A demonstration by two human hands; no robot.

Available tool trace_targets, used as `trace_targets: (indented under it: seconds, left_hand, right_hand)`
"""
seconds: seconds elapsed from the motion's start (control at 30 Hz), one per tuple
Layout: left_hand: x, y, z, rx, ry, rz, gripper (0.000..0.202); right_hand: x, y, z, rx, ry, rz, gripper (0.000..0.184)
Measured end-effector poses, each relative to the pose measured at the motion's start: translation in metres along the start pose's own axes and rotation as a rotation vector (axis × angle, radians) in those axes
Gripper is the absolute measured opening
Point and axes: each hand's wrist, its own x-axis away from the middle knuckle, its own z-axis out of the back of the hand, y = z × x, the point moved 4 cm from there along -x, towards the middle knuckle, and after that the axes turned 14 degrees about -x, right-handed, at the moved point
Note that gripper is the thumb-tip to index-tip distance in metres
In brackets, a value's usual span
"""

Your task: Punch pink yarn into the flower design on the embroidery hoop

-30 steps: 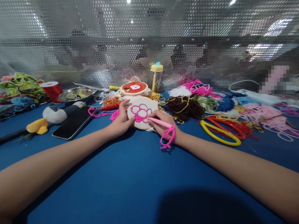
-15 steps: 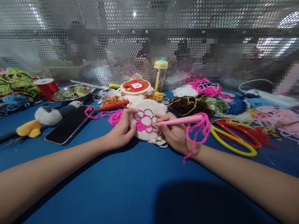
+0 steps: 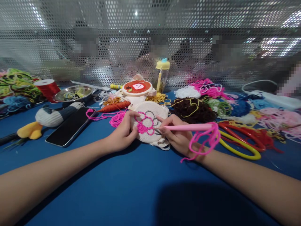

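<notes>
A round embroidery hoop (image 3: 150,136) with cream cloth bears a flower outline, partly worked in pink yarn loops. My left hand (image 3: 125,130) grips its left edge, thumb in front and fingers over the rim. In my right hand (image 3: 177,136) is a pink punch needle (image 3: 190,127), held like a pen, its tip at the right petals of the flower. Pink yarn (image 3: 207,141) hangs looped from the tool's back end over my right wrist. Left of the hoop lies a small heap of pink yarn (image 3: 117,119).
A phone (image 3: 69,127) and a knitted toy-like piece (image 3: 50,116) lie at left, near a metal dish (image 3: 72,94) and red spool (image 3: 47,90). Behind the hoop stand a finished red hoop (image 3: 137,88) and bottle (image 3: 162,75). Yarn heaps (image 3: 192,110) and yellow-handled scissors (image 3: 242,149) lie right.
The punch needle's back end has swung right and lower, and its tip has moved slightly down on the cloth. The hanging yarn has shifted with it. My left hand keeps its hold.
</notes>
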Motion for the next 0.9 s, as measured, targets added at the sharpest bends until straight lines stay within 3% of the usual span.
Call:
trace_targets:
  seconds: [0.13,0.27,0.77,0.9]
  left_hand:
    - [0.000,0.001,0.000,-0.026,0.004,-0.007,0.031]
    - [0.002,0.001,-0.001,-0.017,0.001,-0.006,0.030]
    - [0.004,0.006,0.002,-0.090,0.048,-0.095,0.032]
    - [0.007,0.011,0.002,-0.135,0.058,-0.190,0.037]
  right_hand:
    - [-0.001,-0.008,0.000,0.065,-0.020,-0.020,0.026]
    - [-0.003,-0.014,0.002,0.139,0.045,-0.016,0.020]
    - [-0.006,-0.012,0.004,0.053,-0.028,-0.005,0.026]
    - [-0.010,-0.024,0.001,0.162,-0.093,0.139,0.035]
